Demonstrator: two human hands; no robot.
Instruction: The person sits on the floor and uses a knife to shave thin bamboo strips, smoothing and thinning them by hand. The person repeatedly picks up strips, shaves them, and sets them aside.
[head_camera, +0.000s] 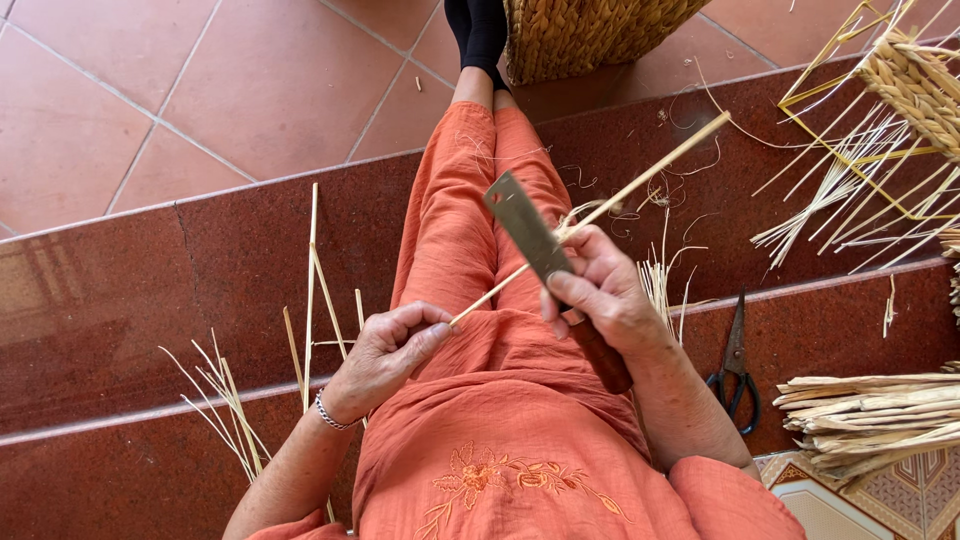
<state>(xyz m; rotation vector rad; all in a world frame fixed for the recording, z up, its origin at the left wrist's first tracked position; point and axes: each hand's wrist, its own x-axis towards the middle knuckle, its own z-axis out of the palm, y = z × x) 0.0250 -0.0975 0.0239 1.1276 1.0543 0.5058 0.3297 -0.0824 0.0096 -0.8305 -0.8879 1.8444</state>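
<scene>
- The left hand (385, 352) pinches the lower end of a long pale straw-coloured reed stalk (640, 183) between thumb and curled fingers, just above the lap.
- The reed stalk runs up and to the right from that pinch, crossing in front of the right hand and ending over the dark red polished stone step (250, 250).
- The right hand (600, 292) is closed around the brown wooden handle of a flat-bladed metal knife (527, 229); the blade points up and to the left, and its edge lies against the stalk where the two cross.
- A thin curl of fibre lifts off the stalk at the blade.
- Both hands work over the person's orange trousers (470, 230), legs stretched down towards the terracotta tiled floor (250, 90).
- Loose pale reed strips (225, 395) lie on the step left of the left hand.
- Black-handled scissors (737, 365) lie on the step right of the right forearm, beside a bundle of flat dried leaves (870, 410).
- A woven straw basket (590, 35) stands at the feet, and a part-woven piece on a yellow wire frame (905, 90) lies at upper right.
</scene>
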